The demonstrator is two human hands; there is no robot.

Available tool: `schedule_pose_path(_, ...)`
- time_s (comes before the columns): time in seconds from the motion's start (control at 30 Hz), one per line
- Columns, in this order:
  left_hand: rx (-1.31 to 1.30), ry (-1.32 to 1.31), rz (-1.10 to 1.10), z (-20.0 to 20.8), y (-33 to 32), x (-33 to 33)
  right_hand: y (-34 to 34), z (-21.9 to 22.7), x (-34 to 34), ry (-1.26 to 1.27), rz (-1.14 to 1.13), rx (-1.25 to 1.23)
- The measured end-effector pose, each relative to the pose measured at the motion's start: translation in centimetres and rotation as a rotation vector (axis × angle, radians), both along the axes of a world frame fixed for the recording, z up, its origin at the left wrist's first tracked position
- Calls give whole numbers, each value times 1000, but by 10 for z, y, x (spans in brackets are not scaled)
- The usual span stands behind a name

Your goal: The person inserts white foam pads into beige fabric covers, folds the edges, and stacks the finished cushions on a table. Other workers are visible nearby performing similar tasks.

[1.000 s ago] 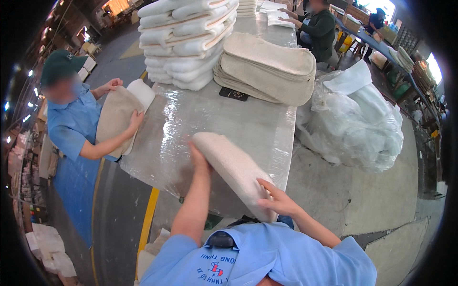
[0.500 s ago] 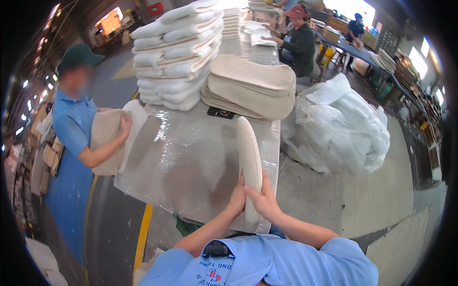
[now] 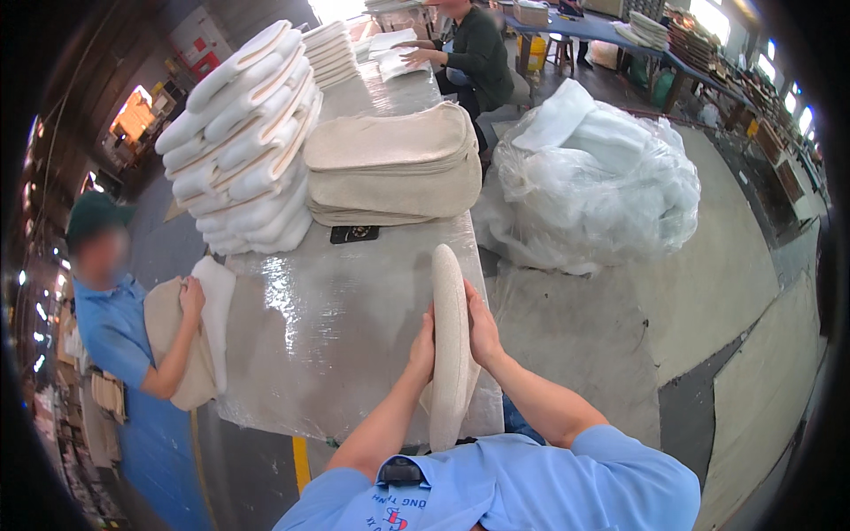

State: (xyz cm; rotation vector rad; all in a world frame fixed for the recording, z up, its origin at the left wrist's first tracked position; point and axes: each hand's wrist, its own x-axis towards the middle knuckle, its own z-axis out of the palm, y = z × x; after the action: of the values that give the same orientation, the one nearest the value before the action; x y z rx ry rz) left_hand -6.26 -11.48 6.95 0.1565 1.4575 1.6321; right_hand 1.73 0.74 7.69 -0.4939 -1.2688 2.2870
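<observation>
While fluffy white padding (image 3: 243, 146) rises folded at left, flat, round-cornered beige covers (image 3: 390, 146) lie stacked beside it. Your left hand (image 3: 423, 347), nearly flat, presses the smooth-curved beige cushion (image 3: 452, 345), on edge over the near table (image 3: 345, 372), against your equally flat right hand (image 3: 482, 327). Its broad faces are hard to see.

Blue letters (image 3: 409, 504) and a red mark (image 3: 396, 520) are on the blue shirt (image 3: 531, 482). The black card (image 3: 354, 234) maybe has a pale sign.
</observation>
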Motion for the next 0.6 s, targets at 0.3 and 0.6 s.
schedule_pose_path(0.3, -72, 107, -61, -63, 7, -10, -1, -39, -14, -167, -22, 269)
schedule_pose_path(0.6, 3, 232, 49, -79, 15, -7, -10, -103, -27, -78, -32, -143)
